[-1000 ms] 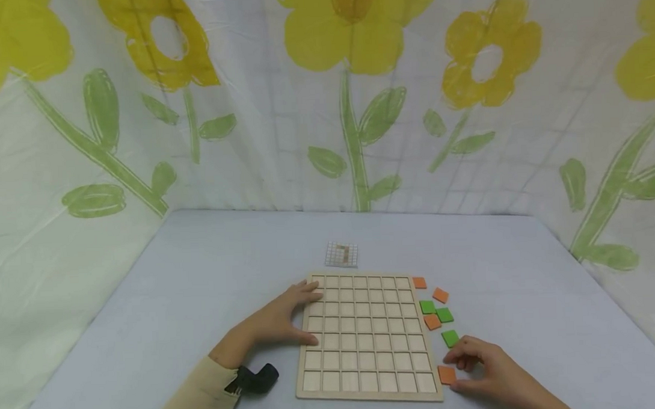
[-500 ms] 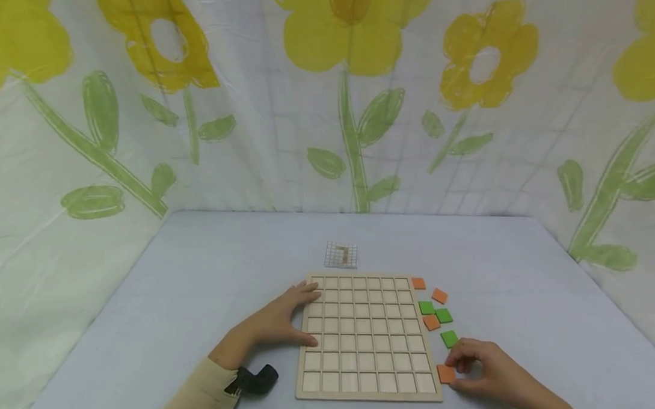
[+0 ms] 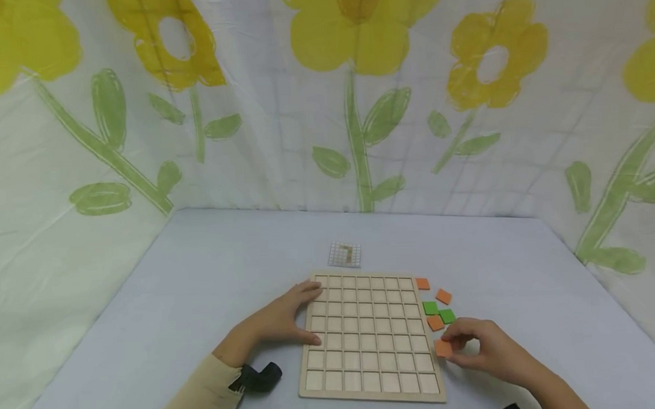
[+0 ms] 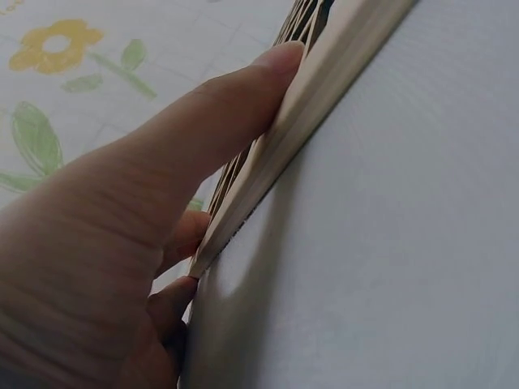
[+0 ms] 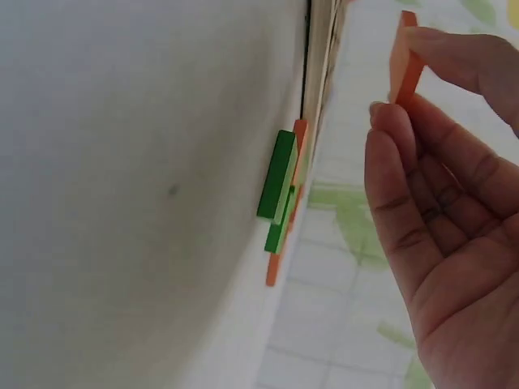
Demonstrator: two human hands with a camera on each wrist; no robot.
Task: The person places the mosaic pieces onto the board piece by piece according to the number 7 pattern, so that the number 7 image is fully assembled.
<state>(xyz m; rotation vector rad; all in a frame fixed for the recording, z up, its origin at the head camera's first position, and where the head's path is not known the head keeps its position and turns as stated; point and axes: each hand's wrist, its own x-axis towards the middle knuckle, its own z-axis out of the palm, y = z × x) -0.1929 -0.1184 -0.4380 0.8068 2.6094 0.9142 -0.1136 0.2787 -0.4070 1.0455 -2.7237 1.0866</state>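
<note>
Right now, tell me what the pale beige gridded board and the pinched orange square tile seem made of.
Pale beige gridded board: probably wood, matte, unpainted, judging by its colour and banded edge. Orange square tile: painted wood or plastic, smooth-looking; its even colour leaves that open.

Six tiles (image 3: 447, 316) by one board (image 3: 372, 398)

Clock hours run from the board's middle in the head view. Four orange tiles (image 3: 444, 296), one of them held, and two green tiles (image 3: 430, 308) show between one and four. The board has seven rows of seven cells, forty-nine. One gridded card (image 3: 345, 254) sits between eleven and twelve. Two hands: left hand (image 3: 279, 317) at nine, right hand (image 3: 489, 346) at three. Five yellow flowers (image 3: 381, 46), ten to two
</note>
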